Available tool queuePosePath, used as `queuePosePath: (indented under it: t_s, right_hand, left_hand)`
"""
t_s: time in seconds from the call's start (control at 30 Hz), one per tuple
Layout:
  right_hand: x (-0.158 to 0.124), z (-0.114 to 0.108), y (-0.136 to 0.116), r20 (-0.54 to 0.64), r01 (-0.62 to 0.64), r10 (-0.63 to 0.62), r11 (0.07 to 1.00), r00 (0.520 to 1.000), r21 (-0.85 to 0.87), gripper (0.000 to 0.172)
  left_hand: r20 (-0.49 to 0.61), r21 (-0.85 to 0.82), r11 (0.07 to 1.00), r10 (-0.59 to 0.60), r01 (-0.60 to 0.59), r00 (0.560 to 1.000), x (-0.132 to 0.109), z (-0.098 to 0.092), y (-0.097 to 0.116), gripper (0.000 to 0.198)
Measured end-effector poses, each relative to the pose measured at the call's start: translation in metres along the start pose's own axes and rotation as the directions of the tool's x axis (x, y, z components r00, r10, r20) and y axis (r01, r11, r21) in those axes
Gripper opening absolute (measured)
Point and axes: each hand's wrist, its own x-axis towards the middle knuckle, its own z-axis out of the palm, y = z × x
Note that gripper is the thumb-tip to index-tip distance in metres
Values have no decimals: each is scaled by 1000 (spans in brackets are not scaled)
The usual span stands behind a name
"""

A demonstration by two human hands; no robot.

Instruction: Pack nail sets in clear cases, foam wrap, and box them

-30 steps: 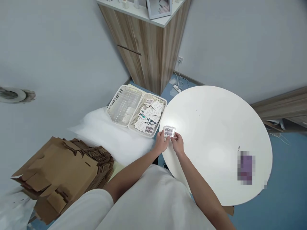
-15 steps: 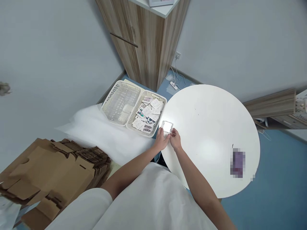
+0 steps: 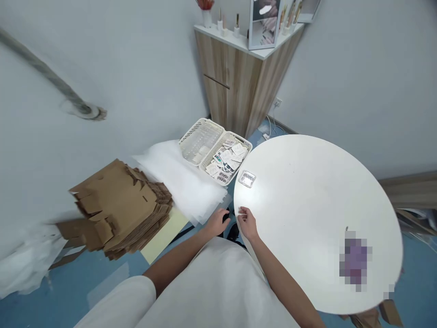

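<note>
A small clear case (image 3: 247, 178) with a row of press-on nails inside lies on the left edge of the round white table (image 3: 317, 191). My right hand (image 3: 248, 223) is over the table's near-left edge, below the case and apart from it, holding nothing, its fingers loosely bent and spread. To its left, off the table, my left hand (image 3: 217, 222) hangs with nothing in it, thumb and fingers apart. Beyond the hands, a white basket (image 3: 251, 146) holds a heap of printed cards and nail sets. Beside it, another basket (image 3: 180, 140) contains clear plastic cases.
Sheets of white foam wrap (image 3: 177, 173) lie left of the baskets. A stack of flattened cardboard boxes (image 3: 129, 205) stands further left. A wooden cabinet (image 3: 235, 100) fills the corner. On the table's right side is a blurred purple item (image 3: 355, 259).
Both hands have let go of the clear case, which now rests on the table, and have drawn back toward my body. The view has tilted up and shifted left.
</note>
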Motion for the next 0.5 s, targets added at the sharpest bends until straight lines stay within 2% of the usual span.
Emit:
queuePosePath:
  t_s: [0.13,0.23,0.37,0.5]
  right_hand:
    - [-9,20,3,258,87,-70,995,964,-56,27]
    - [-8,35,3,387,116,-70,989,919,-96,23]
    - [4,50,-1,438,126,-51,981,898,-145,23]
    - [25,67,-15,406,194,-84,952,910,-237,41]
  left_hand:
    - [-29,19,994,-108,108,994,-39,-7,-21,29]
    - [-97,-8,982,-191,191,977,-53,-21,-27,30]
    - [-206,-10,970,-240,243,949,-52,-43,-35,34]
    - [-242,79,949,-280,306,929,-40,-62,-45,42]
